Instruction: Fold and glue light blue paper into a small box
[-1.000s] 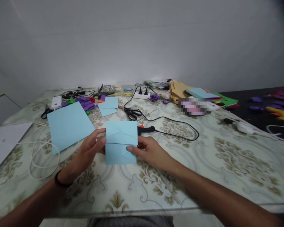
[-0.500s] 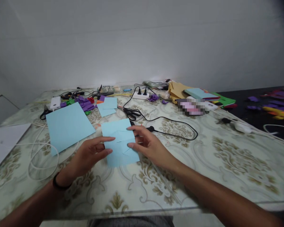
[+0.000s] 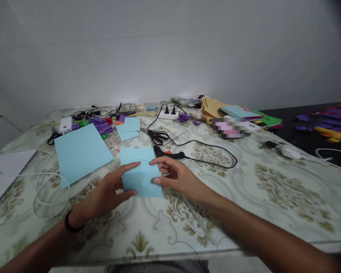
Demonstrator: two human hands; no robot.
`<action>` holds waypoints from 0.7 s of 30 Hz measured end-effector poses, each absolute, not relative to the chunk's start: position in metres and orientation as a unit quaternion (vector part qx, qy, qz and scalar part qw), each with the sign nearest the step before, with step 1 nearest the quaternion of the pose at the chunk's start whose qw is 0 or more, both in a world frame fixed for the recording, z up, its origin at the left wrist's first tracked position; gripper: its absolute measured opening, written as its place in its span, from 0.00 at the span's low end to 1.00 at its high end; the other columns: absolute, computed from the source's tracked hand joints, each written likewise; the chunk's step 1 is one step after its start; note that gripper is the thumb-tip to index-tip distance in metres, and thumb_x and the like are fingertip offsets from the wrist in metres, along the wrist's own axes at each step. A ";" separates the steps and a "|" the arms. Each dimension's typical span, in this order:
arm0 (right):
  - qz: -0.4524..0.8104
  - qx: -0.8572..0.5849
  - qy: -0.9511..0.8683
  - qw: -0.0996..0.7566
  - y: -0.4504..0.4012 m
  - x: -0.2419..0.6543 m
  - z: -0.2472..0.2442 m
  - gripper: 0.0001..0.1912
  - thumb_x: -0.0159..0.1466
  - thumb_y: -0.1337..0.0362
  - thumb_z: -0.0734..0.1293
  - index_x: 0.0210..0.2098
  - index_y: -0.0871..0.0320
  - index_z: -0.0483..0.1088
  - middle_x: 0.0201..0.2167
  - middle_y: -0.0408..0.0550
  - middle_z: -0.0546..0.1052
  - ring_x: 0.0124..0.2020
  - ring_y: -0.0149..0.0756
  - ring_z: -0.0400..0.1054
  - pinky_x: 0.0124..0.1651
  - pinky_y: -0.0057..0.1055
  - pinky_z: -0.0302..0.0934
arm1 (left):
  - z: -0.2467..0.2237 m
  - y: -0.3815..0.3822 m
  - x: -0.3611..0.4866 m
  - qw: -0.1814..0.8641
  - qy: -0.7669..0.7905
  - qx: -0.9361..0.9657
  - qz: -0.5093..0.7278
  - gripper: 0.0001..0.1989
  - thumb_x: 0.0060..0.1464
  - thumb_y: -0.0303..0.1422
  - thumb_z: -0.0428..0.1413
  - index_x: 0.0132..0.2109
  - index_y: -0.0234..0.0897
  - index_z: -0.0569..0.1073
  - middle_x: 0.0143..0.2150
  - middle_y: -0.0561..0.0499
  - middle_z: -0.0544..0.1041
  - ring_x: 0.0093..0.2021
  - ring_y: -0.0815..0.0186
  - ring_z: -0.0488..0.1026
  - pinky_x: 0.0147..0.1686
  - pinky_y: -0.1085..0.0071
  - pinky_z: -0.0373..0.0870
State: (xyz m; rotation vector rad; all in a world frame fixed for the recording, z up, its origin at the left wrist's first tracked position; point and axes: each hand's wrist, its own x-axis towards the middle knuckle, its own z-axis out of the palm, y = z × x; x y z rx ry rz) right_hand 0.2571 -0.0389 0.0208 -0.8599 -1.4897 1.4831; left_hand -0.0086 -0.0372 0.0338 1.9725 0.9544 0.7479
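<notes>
Both hands (image 3: 142, 182) touching folded light-blue paper (image 3: 138, 152).

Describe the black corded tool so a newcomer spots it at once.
On the patterned tablecloth, look just beyond the right hand. The black corded tool lies there, its cord looping to the right. Its orange part sets it apart from the black loops.

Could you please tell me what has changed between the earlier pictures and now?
The blue square moved slightly left, turning askew, then straightening. The left hand and right hand went from holding its sides to resting fingertips on its face. More of the glue gun shows. The large sheet and power strip stayed put.
</notes>
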 end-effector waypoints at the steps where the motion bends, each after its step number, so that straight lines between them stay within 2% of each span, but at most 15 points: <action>1: 0.596 -0.339 -0.596 0.419 -0.039 0.257 0.021 0.25 0.60 0.54 0.79 0.52 0.53 0.71 0.28 0.35 0.69 0.29 0.30 0.68 0.34 0.29 0.62 | 0.033 -0.037 -0.009 0.383 0.376 0.789 0.298 0.30 0.59 0.30 0.64 0.68 0.51 0.71 0.62 0.46 0.77 0.45 0.64 0.78 0.40 0.74 0.78; 5: 0.583 -0.344 -0.615 0.404 -0.039 0.258 0.022 0.22 0.59 0.54 0.79 0.48 0.54 0.74 0.27 0.36 0.67 0.29 0.31 0.65 0.32 0.28 0.60 | 0.033 -0.036 -0.011 0.328 0.369 0.819 0.293 0.26 0.59 0.29 0.64 0.63 0.50 0.75 0.57 0.47 0.80 0.42 0.65 0.77 0.36 0.76 0.75; 10: 0.559 -0.376 -0.627 0.391 -0.039 0.258 0.020 0.19 0.58 0.51 0.80 0.40 0.57 0.76 0.27 0.38 0.66 0.27 0.29 0.58 0.30 0.28 0.54 | 0.037 -0.039 -0.010 0.346 0.361 0.818 0.283 0.21 0.60 0.29 0.64 0.59 0.50 0.76 0.48 0.53 0.80 0.32 0.71 0.71 0.31 0.79 0.71; 13: 0.551 -0.391 -0.632 0.379 -0.040 0.257 0.020 0.19 0.57 0.50 0.80 0.35 0.57 0.75 0.28 0.40 0.69 0.27 0.29 0.60 0.31 0.29 0.56 | 0.038 -0.041 -0.009 0.358 0.363 0.811 0.288 0.18 0.59 0.29 0.64 0.55 0.48 0.76 0.43 0.55 0.78 0.29 0.73 0.67 0.29 0.79 0.69; 17: 0.541 -0.393 -0.641 0.378 -0.042 0.256 0.023 0.17 0.58 0.51 0.79 0.34 0.57 0.75 0.30 0.42 0.73 0.29 0.31 0.63 0.33 0.30 0.59 | 0.038 -0.041 -0.007 0.382 0.373 0.795 0.287 0.15 0.58 0.29 0.64 0.52 0.45 0.75 0.36 0.57 0.75 0.27 0.72 0.66 0.26 0.78 0.67; 21: 0.531 -0.401 -0.643 0.379 -0.041 0.255 0.023 0.15 0.59 0.52 0.77 0.33 0.57 0.76 0.30 0.43 0.74 0.29 0.31 0.64 0.34 0.31 0.60 | 0.040 -0.041 -0.005 0.391 0.371 0.787 0.300 0.12 0.58 0.30 0.64 0.49 0.43 0.75 0.38 0.56 0.75 0.27 0.73 0.67 0.26 0.79 0.67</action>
